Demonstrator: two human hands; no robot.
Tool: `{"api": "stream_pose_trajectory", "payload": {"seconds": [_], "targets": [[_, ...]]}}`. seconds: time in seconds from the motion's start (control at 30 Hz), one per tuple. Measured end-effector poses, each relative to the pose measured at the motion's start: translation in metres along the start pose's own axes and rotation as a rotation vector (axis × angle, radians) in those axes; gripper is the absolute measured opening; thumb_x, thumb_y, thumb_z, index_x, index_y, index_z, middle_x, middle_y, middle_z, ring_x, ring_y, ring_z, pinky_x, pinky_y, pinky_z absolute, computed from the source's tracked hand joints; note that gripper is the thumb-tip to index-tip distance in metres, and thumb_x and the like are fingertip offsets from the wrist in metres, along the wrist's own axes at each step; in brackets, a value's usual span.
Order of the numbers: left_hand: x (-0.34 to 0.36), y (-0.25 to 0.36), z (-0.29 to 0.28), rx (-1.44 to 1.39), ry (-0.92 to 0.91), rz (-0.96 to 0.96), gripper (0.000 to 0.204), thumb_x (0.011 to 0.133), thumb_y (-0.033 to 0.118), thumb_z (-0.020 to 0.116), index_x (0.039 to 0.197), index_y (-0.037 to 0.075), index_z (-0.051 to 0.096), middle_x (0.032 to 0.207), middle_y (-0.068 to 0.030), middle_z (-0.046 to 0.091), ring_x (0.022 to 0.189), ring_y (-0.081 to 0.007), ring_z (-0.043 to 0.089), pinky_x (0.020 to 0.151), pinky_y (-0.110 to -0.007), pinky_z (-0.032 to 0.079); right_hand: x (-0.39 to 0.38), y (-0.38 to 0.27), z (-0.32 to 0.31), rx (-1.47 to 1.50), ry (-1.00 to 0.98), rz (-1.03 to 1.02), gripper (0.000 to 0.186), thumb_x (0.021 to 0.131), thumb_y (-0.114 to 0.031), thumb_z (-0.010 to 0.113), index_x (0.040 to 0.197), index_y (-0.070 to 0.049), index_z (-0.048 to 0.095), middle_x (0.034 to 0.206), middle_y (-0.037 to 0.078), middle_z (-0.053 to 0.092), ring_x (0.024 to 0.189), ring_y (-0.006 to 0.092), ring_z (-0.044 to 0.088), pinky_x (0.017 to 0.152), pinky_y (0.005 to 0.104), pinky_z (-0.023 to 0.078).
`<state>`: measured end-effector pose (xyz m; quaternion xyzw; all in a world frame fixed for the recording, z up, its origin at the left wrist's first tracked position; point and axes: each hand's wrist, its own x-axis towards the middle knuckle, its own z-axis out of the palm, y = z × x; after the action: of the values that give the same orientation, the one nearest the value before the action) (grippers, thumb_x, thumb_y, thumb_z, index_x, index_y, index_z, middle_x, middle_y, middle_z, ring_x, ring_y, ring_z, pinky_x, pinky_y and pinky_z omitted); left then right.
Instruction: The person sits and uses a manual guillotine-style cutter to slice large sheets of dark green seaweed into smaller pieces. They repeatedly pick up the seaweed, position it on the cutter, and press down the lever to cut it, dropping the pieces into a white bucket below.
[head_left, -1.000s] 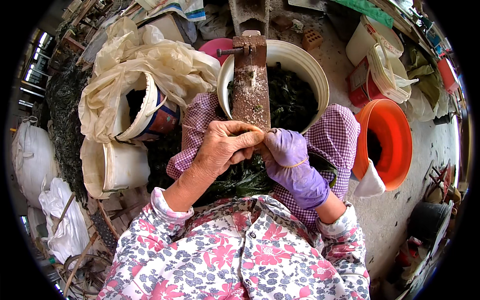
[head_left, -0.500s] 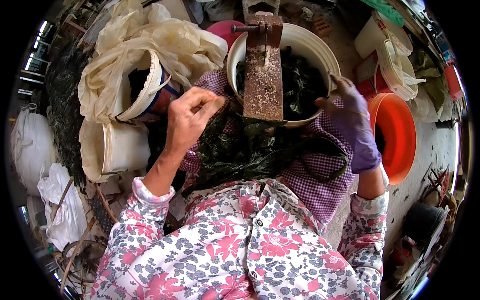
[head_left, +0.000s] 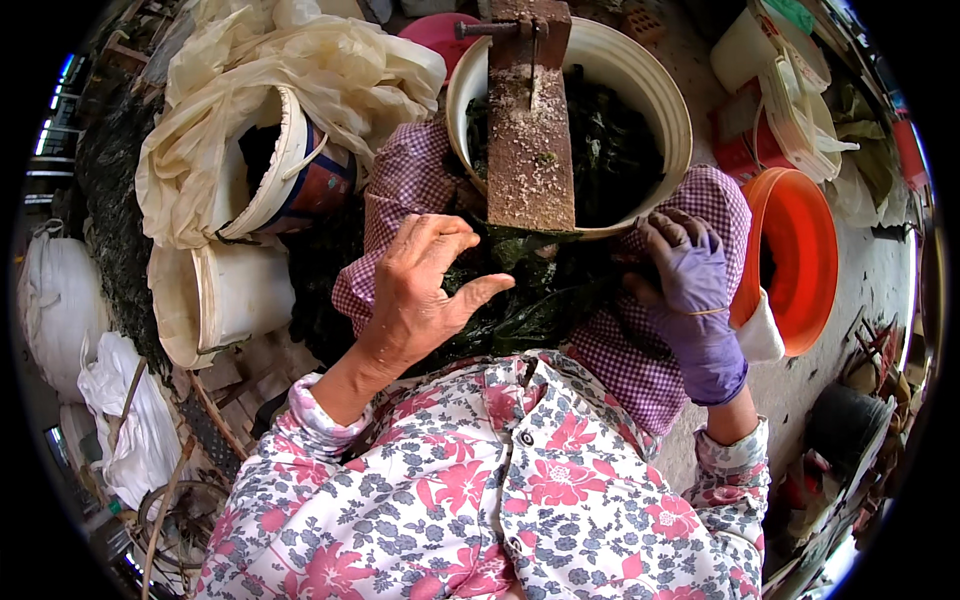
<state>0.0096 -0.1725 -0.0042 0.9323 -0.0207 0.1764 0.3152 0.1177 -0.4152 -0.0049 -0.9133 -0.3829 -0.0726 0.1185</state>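
My bare left hand point(head_left: 425, 280) hovers over the seaweed on my lap, thumb spread away from the fingers, nothing between them. My right hand point(head_left: 692, 275), in a purple glove, is by my right knee; its fingers are bent, with the thumb apart from them and nothing visible in its grip. Wet dark green seaweed point(head_left: 545, 315) lies across my lap on purple checked cloth point(head_left: 715, 210). In front of me, a rusty metal beam point(head_left: 530, 150) with a bolt reaches over a white bucket point(head_left: 675, 100) that holds more dark seaweed point(head_left: 612, 150).
To the left, a white bucket point(head_left: 250, 295) lies on its side below another tipped bucket point(head_left: 325, 180) draped with yellowish plastic sheeting point(head_left: 290, 60). An orange bucket point(head_left: 805, 260) stands at the right. White sacks point(head_left: 60, 300) sit at the far left.
My left hand has moved right and down over the seaweed, its pinched fingers now spread. The gloved right hand has dropped from the bucket's rim toward my knee, fingers more bent.
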Motion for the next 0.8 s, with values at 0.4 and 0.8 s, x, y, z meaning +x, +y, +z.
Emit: {"api": "stream_pose_trajectory", "payload": {"seconds": [0.4,0.8], "targets": [[0.041,0.045,0.044,-1.193,-0.575,-0.251,0.053,0.075,0.029,0.070,0.114,-0.002,0.053,0.096,-0.0087,0.061,0.088,-0.0150,0.058,0.075,-0.026,0.048,0.003,-0.003,-0.065,0.949,-0.134,0.193,0.020,0.071,0.011,0.051,0.089,0.004,0.058,0.076,0.005,0.059,0.069,0.0099,0.057,0.059,0.0198,0.045],[0.074,0.037,-0.131,-1.184,-0.198,-0.318,0.021,0.083,0.010,0.059,0.097,-0.005,0.056,0.075,-0.0120,0.062,0.037,-0.0038,0.040,0.029,-0.014,0.027,0.047,-0.016,-0.080,1.323,-0.381,0.108,0.027,0.079,-0.017,0.068,0.088,0.007,0.061,0.074,0.005,0.064,0.064,0.0059,0.057,0.054,0.0177,0.044]]}}
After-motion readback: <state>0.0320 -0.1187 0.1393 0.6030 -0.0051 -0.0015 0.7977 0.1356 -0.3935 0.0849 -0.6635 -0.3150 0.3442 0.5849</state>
